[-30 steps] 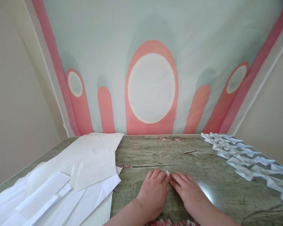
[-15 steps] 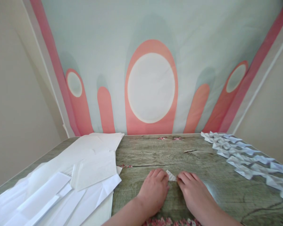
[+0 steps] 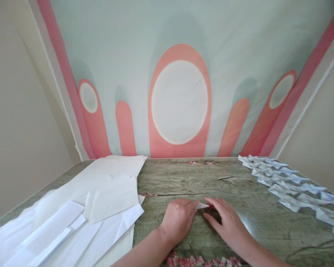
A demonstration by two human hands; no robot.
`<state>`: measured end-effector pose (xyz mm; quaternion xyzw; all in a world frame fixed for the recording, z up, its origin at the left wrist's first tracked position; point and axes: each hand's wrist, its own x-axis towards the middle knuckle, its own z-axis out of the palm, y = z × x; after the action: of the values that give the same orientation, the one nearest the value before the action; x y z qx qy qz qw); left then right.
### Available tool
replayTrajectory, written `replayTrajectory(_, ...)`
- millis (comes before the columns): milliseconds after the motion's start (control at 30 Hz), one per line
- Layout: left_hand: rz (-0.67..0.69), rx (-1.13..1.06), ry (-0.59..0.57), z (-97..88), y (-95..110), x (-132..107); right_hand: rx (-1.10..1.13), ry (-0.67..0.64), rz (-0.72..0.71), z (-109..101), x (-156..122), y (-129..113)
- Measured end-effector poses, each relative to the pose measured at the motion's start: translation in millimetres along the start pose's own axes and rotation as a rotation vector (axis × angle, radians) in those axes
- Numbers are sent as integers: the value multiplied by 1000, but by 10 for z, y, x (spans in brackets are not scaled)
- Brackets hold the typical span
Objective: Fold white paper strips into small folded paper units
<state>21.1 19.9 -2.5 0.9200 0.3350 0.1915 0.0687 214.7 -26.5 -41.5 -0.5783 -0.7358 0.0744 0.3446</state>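
Note:
Between my hands, just above the wooden-patterned table, is a small folded piece of paper ending in a point on the right. My left hand pinches its left end, where the fingers hide part of it. Around the paper's right tip, my right hand has its thumb and fingers spread apart, with the forefinger close to the paper. Whether that forefinger touches the tip I cannot tell.
A pile of white paper sheets and strips covers the table's left side. Several rows of small folded paper pieces lie along the right side. Behind the table hangs a pale green cloth with coral arches.
My right thumb and fingers have parted from their pinch on the paper. The paper now looks narrower and more pointed, and my left hand still holds it.

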Motion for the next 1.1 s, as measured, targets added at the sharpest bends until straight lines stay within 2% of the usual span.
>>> replayTrajectory(333, 87, -83, 55, 21, 58, -20, 333, -25, 132, -34, 33, -168)
replayTrajectory(533, 137, -194, 84, 22, 42, -13, 342, 20, 81, -89, 53, -200)
replayTrajectory(767, 62, -395, 67, -21, 85, -13, 343, 127, 83, -102, 27, -204)
replayTrajectory(1100, 117, -603, 129, -36, 89, 1, 304, 106, 20, -132, 35, -217)
